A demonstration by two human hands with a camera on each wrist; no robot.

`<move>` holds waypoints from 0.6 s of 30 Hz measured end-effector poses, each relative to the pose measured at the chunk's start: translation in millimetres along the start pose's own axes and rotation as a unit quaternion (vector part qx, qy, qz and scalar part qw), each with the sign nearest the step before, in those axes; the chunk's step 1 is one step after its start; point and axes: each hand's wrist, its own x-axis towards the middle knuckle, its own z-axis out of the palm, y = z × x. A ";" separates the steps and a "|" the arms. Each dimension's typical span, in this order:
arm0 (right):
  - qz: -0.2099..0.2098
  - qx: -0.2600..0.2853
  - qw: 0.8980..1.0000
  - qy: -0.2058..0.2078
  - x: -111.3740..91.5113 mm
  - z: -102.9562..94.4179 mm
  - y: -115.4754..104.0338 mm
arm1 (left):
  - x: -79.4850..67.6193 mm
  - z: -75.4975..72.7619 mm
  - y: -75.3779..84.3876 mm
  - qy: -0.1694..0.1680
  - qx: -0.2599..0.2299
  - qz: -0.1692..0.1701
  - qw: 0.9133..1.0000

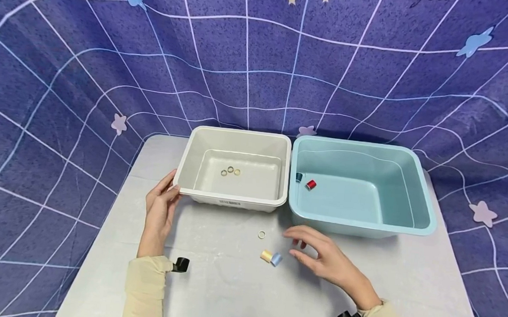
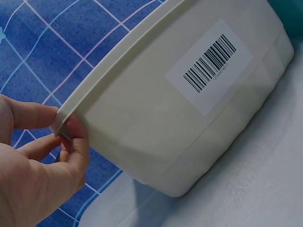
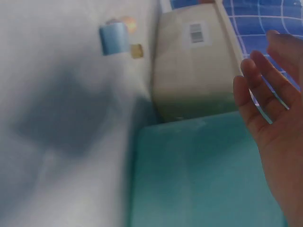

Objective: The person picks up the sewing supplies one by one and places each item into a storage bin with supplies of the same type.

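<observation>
My left hand (image 1: 160, 211) pinches the front left corner of the off-white bin's rim (image 1: 233, 196), thumb and fingers on either side of it in the left wrist view. Several small rings (image 1: 230, 169) lie on that bin's floor. My right hand (image 1: 324, 258) holds nothing, its fingers loosely bent, in front of the light blue bin (image 1: 365, 227). Left of its fingertips a yellow thread spool (image 1: 266, 255) and a blue thread spool (image 1: 276, 259) lie side by side on the table. One pale ring (image 1: 262, 235) lies just behind them.
Inside the light blue bin are a red spool (image 1: 310, 185) and a dark teal spool (image 1: 299, 177), near its left wall. Both bins stand side by side at the back of the white table (image 1: 217, 285). A purple grid-patterned curtain (image 1: 262, 54) hangs close behind them.
</observation>
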 end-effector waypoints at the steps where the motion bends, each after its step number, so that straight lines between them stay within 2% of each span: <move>1: 0.004 0.001 1.000 -0.001 -1.7 2.5 1.7 | 0.1 -0.1 0.1 0.000 0.001 0.000 1.000; 8: 0.057 0.005 0.998 -0.024 -13.7 14.3 15.0 | 2.0 -1.1 2.8 -0.003 -0.010 -0.013 1.000; 13: 0.083 -0.005 0.995 -0.053 -20.9 21.7 25.4 | 2.1 -2.3 6.2 -0.006 -0.028 -0.031 0.999; 18: 0.110 -0.001 0.992 -0.064 -26.6 30.5 34.7 | 3.2 -2.3 9.2 -0.001 -0.026 -0.045 0.999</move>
